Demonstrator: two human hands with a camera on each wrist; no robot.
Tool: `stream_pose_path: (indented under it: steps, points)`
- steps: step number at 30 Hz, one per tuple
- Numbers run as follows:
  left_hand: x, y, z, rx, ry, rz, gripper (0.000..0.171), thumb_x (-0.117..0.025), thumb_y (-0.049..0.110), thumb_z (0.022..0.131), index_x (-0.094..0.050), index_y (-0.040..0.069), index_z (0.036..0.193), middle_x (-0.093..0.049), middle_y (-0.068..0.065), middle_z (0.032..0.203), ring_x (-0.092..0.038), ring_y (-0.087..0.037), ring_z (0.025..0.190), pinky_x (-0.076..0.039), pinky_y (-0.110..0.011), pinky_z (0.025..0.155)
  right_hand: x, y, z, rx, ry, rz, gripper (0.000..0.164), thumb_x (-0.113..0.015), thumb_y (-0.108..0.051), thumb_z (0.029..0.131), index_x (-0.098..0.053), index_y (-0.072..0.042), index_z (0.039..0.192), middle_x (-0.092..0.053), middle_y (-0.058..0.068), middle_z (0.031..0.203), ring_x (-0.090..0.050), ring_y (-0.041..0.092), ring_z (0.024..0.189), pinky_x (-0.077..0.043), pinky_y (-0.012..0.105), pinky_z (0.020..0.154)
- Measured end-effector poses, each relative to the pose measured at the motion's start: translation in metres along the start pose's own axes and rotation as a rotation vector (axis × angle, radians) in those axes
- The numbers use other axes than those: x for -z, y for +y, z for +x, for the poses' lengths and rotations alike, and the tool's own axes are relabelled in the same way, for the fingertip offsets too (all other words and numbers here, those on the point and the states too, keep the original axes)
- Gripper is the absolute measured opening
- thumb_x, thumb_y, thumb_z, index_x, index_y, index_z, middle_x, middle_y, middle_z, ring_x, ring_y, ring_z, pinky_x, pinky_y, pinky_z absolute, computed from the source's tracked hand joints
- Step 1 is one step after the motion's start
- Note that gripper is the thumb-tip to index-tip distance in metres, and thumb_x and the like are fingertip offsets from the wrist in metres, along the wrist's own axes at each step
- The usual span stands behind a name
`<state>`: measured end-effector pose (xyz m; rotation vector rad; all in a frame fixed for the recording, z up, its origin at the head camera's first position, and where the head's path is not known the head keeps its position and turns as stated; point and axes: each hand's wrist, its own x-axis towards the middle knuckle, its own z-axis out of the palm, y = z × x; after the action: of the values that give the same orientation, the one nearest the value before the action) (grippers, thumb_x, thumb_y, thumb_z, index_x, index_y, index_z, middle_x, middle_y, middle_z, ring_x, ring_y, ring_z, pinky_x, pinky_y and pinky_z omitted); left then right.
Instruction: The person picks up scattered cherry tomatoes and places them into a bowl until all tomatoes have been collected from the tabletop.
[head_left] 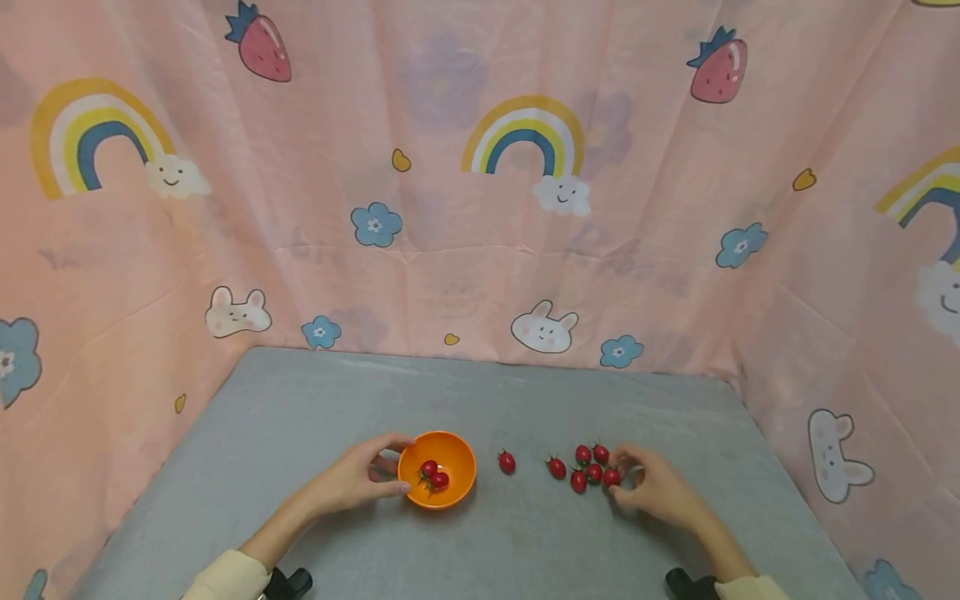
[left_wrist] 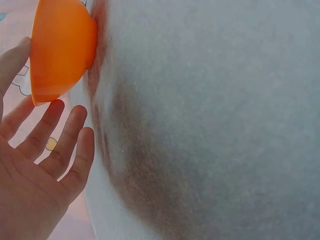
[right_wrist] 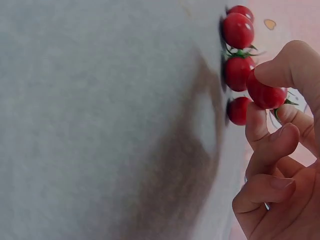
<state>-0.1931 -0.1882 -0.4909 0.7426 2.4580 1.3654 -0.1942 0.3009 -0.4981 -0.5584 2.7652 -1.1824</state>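
Note:
An orange bowl (head_left: 467,471) stands on the table left of centre, with a few red cherry tomatoes (head_left: 439,481) inside. My left hand (head_left: 367,475) holds the bowl at its left side, thumb at the near rim and fingers at the far rim. In the left wrist view the other fingers (left_wrist: 72,150) are spread below the bowl. My right hand (head_left: 654,492) pinches a cherry tomato (right_wrist: 267,92) between thumb and fingertips, at the right end of a cluster of several cherry tomatoes (head_left: 578,481). Green stems show on some of them.
One cherry tomato (head_left: 507,462) lies alone between the bowl and the cluster. A grey cloth covers the table (head_left: 420,383). Behind and at both sides hangs a pink curtain (head_left: 450,275) printed with rainbows, rabbits and flowers.

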Motion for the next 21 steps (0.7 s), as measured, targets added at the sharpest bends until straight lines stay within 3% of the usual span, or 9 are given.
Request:
stream_pose_path:
  steps: [8,21]
  points:
    - [0.0,-0.001,0.0,-0.005,-0.001,0.002,0.053,-0.08,0.022,0.091,-0.057,0.01,0.138,-0.06,-0.008,0.132,-0.066,-0.022,0.104,-0.057,-0.037,0.084,0.01,-0.002,0.004,-0.066,0.044,-0.007,0.032,-0.083,-0.005,0.077,-0.063,-0.01,0.103,-0.064,0.0,0.093,-0.058,0.021,0.087,-0.047,0.028,0.066]
    - [0.0,-0.001,0.0,0.003,-0.005,-0.007,0.054,-0.079,0.023,0.092,-0.057,0.01,0.138,-0.06,-0.009,0.133,-0.066,-0.023,0.105,-0.057,-0.035,0.085,0.016,-0.012,0.011,0.014,0.083,0.042,0.03,-0.082,0.002,0.08,-0.063,-0.007,0.101,-0.064,0.005,0.091,-0.046,0.011,0.06,-0.04,0.026,0.052]
